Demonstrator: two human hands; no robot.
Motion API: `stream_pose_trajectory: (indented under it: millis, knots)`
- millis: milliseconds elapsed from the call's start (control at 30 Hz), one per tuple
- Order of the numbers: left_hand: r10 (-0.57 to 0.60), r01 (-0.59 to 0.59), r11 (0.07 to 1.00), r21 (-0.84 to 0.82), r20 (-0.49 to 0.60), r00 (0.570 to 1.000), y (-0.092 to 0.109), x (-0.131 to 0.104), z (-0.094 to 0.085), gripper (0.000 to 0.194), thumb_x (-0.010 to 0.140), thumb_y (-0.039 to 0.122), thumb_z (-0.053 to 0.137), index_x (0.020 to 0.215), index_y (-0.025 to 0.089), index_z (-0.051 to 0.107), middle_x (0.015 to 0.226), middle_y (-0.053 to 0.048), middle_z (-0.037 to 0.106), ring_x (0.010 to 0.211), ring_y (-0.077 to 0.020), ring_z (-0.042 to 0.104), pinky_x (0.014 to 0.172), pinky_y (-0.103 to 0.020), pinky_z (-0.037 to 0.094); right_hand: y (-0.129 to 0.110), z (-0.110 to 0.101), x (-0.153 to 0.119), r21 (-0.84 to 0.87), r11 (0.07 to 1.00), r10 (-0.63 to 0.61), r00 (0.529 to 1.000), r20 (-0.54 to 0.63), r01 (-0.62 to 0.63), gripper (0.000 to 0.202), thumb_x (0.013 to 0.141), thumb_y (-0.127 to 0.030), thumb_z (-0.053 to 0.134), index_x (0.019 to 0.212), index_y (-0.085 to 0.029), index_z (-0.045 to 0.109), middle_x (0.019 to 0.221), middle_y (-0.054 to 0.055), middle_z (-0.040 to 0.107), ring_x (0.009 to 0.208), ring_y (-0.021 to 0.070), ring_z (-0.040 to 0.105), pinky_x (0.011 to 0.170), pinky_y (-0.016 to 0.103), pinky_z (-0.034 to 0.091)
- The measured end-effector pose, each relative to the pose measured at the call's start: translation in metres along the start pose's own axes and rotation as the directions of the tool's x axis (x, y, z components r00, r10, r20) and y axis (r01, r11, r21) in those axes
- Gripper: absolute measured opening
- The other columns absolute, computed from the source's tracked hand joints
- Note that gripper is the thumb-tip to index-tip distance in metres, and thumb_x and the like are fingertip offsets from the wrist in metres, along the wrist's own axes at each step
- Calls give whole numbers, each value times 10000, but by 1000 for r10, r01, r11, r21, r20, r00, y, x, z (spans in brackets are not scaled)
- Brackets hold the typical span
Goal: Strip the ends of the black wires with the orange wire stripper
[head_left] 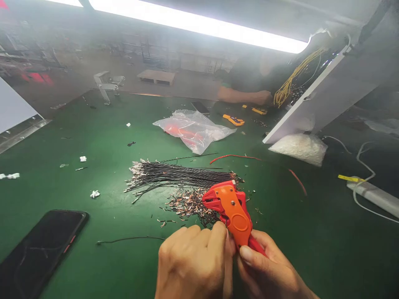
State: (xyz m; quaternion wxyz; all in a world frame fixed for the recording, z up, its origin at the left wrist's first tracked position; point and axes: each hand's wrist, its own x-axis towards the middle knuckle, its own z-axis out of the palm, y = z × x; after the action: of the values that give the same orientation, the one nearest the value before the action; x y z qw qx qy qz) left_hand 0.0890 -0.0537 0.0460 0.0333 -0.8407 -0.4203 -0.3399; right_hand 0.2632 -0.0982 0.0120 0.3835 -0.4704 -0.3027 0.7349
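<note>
My right hand (271, 265) is closed round the handles of a red and orange wire stripper (233, 207), whose jaws point up and to the left. Beside it, my left hand (195, 261) is closed, its fingertips hidden near the tool's lower side. A black wire (131, 239) runs out leftward from this hand, its far end above the green table (124, 274). Beyond the tool lies a bundle of black wires (177, 175) with bare metal ends at the left. A heap of short wire scraps (190, 203) sits between the bundle and my hands.
A phone (46, 249) lies at the left. Behind the bundle are a clear plastic bag (195, 128), a red wire (233, 156) and a yellow tool (233, 120). A white panel (311, 99) leans at the right above a filled bag (299, 148). Across the table is another person's arm (243, 96).
</note>
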Motion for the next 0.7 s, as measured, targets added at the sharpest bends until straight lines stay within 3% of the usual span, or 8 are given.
stream_pose_trajectory:
  millis: [200, 333, 467, 567, 700]
  knots:
    - [-30, 28, 993, -114, -15, 999, -2, -3, 5, 134, 862, 84, 544, 878, 195, 617, 601, 36, 645, 503, -147, 562, 525, -301, 363, -3, -3, 2, 103, 995, -22, 998, 65, 15, 433, 801, -578, 692, 924, -183, 563, 481, -62, 507, 365, 74, 345, 402, 208, 328]
    - [-43, 38, 997, -68, -67, 997, -5, -3, 7, 135, 867, 83, 558, 916, 182, 635, 617, 38, 640, 518, -147, 532, 533, -313, 345, -7, -2, 3, 273, 962, -43, 981, 189, -11, 434, 796, -491, 716, 1019, -150, 567, 623, -19, 589, 487, 85, 486, 529, 223, 424]
    - [16, -16, 999, 31, -25, 1000, -11, -3, 7, 142, 869, 104, 576, 954, 167, 671, 623, 28, 594, 566, -172, 484, 555, -331, 319, -9, 3, 2, 294, 955, -100, 975, 197, 38, 498, 747, -486, 745, 1087, -167, 569, 766, 43, 652, 661, 159, 600, 650, 286, 453]
    - [83, -83, 996, 34, -2, 997, -15, -4, 9, 171, 876, 101, 553, 963, 157, 690, 645, 1, 590, 637, -199, 492, 628, -341, 359, -9, 1, 2, 212, 961, -207, 972, 116, 179, 531, 786, -495, 708, 1203, -213, 539, 893, 65, 656, 765, 217, 628, 730, 361, 476]
    - [121, -122, 992, -22, -15, 992, -13, -6, 15, 232, 908, 78, 482, 945, 153, 698, 664, -18, 593, 708, -210, 497, 759, -357, 402, -11, -9, 2, -101, 925, -371, 928, -21, 367, 468, 850, -522, 621, 1213, -229, 577, 1073, 101, 638, 873, 266, 623, 899, 440, 438]
